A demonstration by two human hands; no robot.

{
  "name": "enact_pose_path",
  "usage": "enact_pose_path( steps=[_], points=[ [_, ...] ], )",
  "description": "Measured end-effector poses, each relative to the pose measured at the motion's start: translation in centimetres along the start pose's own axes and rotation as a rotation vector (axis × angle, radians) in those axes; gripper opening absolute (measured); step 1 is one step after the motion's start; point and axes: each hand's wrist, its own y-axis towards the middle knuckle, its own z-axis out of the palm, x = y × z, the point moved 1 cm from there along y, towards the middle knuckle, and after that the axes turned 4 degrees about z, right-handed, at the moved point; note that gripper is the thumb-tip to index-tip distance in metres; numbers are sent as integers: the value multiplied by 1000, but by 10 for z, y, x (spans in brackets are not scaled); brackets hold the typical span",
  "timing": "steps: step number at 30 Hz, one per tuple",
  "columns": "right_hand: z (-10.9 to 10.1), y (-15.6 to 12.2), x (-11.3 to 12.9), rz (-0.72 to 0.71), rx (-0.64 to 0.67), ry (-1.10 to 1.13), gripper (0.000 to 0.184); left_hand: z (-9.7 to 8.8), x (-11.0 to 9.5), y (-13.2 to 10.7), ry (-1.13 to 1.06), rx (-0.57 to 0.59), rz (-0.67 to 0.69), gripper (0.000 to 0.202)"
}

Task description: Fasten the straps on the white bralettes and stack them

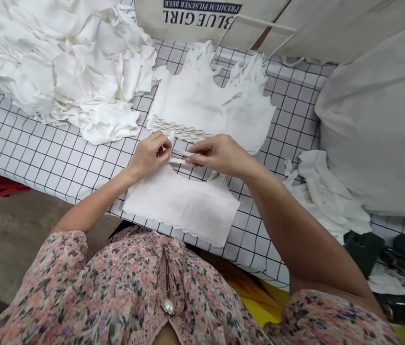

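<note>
A white cropped camisole top [184,206] with a wavy hem lies flat near the table's front edge, hem toward me. My left hand [154,151] pinches one of its thin white straps [180,152] at the top left. Close beside it, my right hand [213,154] has thumb and fingers closed on the same strap, a short stretch of it showing between the two hands. Just beyond my hands sits a stack of similar white tops [209,105], their wavy hems layered toward me and their straps bunched at the far end.
On the left rises a large heap of white garments [76,62]. A cardboard box [202,19] stands at the back. To the right are a big pale sack [382,124] and loose white pieces [326,196]. A checked cloth [90,165] covers the table.
</note>
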Motion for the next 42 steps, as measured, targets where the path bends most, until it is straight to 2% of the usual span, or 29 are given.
enact_pose_path(
  steps=[1, 4, 6, 8, 10, 12, 13, 15, 17, 19, 21, 24, 27, 30, 33, 37, 42],
  points=[
    [-1, -5, 1, -51, -111, -115, 11, 0, 1, 0, 17, -14, 10, 18],
    [0, -23, 3, -163, -449, -350, 23, -3, 3, 0, 30, -57, 11, 18],
    [6, -31, 2, -185, -559, -418, 31, -6, 1, -1, 30, -88, -24, 18],
    [15, -36, 1, -185, -593, -444, 37, -6, -7, -6, -42, -67, -82, 18],
    [26, -37, -1, -185, -580, -445, 40, 0, -17, -15, -269, 65, -189, 22],
    [36, -38, -4, -195, -550, -436, 43, 12, -29, -23, -608, 207, -337, 34],
    [41, -39, -5, -201, -533, -436, 45, 19, -34, -26, -778, 233, -414, 40],
    [49, -43, -8, -209, -504, -443, 48, 31, -40, -29, -1042, 181, -549, 42],
    [55, -49, -12, -210, -488, -447, 51, 39, -40, -26, -1164, 79, -653, 32],
    [61, -58, -15, -207, -483, -419, 50, 39, -38, -20, -1170, 7, -698, 20],
    [66, -64, -18, -181, -497, -309, 43, 34, -35, -13, -1134, -24, -685, 13],
    [71, -62, -18, -94, -480, 68, 53, 22, -31, -3, -1088, 26, -627, 11],
    [69, -41, -14, -67, -355, 415, 62, 12, -28, 5, -1008, 110, -581, 11],
    [61, -19, -7, -42, -175, 566, 64, 6, -25, 12, -924, 140, -601, 10],
    [51, -16, 0, -17, -18, 592, 60, -1, -20, 18, -913, 129, -656, 11],
    [37, -40, 5, -49, 110, 502, 50, -8, -9, 24, -936, 111, -713, 9],
    [24, -55, 3, -24, 130, 445, 47, -10, 6, 37, -781, 165, -771, 16]
  ],
)
